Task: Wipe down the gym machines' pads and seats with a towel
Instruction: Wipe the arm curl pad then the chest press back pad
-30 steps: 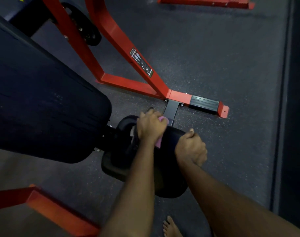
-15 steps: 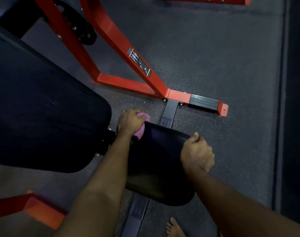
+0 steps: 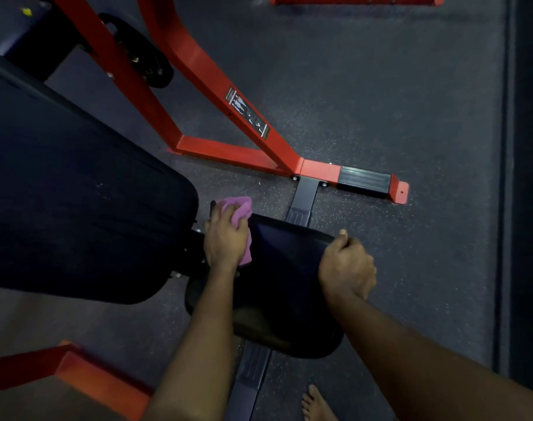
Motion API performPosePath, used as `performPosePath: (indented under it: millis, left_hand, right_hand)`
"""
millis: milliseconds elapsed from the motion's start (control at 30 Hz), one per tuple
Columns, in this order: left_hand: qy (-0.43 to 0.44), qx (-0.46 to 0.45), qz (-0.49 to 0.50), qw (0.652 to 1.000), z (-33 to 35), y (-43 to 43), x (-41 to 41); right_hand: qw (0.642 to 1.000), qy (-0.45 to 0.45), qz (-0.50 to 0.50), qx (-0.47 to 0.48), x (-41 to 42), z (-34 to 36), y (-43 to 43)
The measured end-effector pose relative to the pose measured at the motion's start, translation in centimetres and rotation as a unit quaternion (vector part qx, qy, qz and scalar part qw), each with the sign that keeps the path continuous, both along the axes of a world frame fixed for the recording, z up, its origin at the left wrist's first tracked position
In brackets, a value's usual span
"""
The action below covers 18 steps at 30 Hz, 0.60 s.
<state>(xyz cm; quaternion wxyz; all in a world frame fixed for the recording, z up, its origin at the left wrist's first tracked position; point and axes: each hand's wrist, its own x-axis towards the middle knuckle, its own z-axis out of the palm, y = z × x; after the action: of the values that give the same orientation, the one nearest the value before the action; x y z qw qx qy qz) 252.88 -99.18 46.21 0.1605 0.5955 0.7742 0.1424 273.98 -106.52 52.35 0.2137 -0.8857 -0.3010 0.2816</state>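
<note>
A small black seat pad (image 3: 283,268) sits low in the middle, below a large dark back pad (image 3: 71,202) that fills the left side. My left hand (image 3: 225,238) grips a bunched purple towel (image 3: 238,209) at the seat's far left corner, beside the gap to the back pad. My right hand (image 3: 347,262) curls over the seat's right edge, thumb on top. Part of the towel is hidden under my left palm.
The red steel frame (image 3: 198,80) of the machine runs diagonally across the floor behind the seat, ending in a black foot step (image 3: 365,177). A grey rail (image 3: 250,375) runs under the seat. Another red bar (image 3: 77,369) lies lower left. My bare foot (image 3: 317,405) stands on the rubber floor.
My left hand with the towel slid from the seat's middle to its far left corner. The seat tilted flatter under my right hand, which stayed on its right edge.
</note>
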Motion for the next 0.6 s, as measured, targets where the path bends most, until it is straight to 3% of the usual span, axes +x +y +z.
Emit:
performPosePath:
  millis: [200, 400, 500, 600]
  left_hand:
    - [0.003, -0.008, 0.072, 0.997, 0.6, -3.6, 0.1]
    - [-0.007, -0.018, 0.104, 0.994, 1.4, -9.6, -0.4]
    - [-0.009, -0.004, 0.110, 0.994, 2.4, -12.9, 1.2]
    - [-0.048, 0.010, 0.114, 0.992, 3.7, -15.9, 3.6]
  right_hand:
    - [1.000, 0.013, -0.006, 0.006, 0.3, -0.1, 0.2]
    - [0.993, 0.105, -0.033, 0.036, 1.1, 0.4, -0.5]
    - [0.970, 0.228, -0.018, 0.080, 1.6, 0.8, -1.3]
    - [0.888, 0.436, -0.045, 0.140, 2.9, -1.4, -2.9]
